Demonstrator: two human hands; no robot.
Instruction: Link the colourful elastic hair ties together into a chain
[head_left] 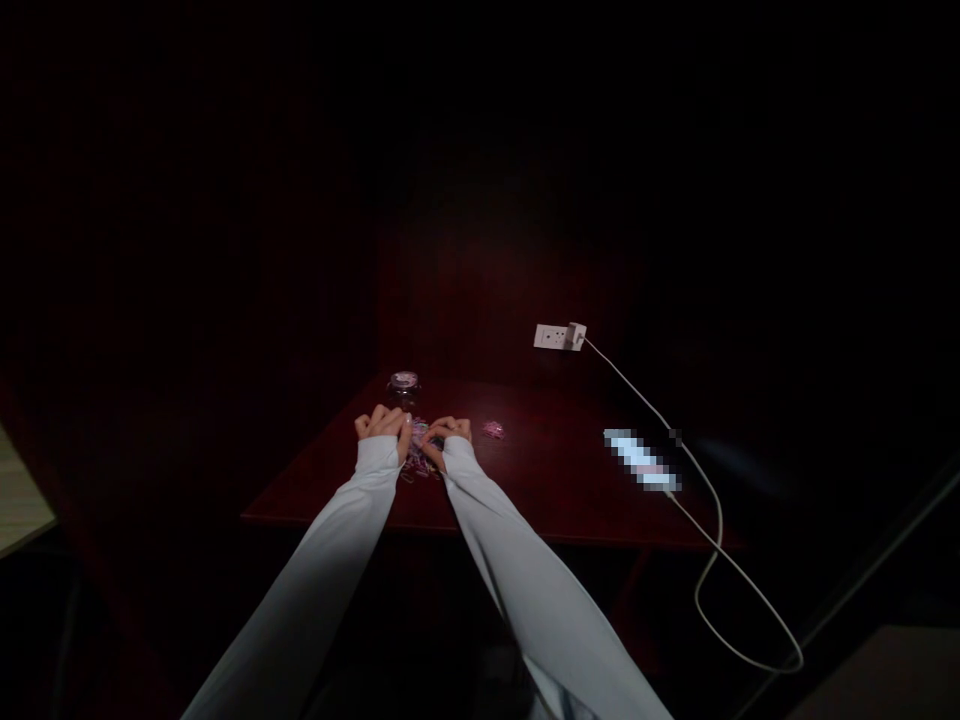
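Observation:
On the dark red table, a loose pile of thin, multicoloured bands [420,460], looking like small elastic hair ties, lies between my hands. My left hand [382,423] is at the pile's left side, its fingers curled and closed. From the right, my right hand [448,432] reaches over the pile with thumb and fingers pinched together. What either hand grips is too small to make out. A smaller heap of pink bands [493,430] sits apart, right of my right hand. Behind my left hand stands a clear round container [404,382].
The table [540,490] meets a dark wall bearing a white socket [551,337] with a charger [575,335] plugged in. A white cable [720,510] runs to a lit, blurred-out phone [641,460] at the right and loops below the table edge.

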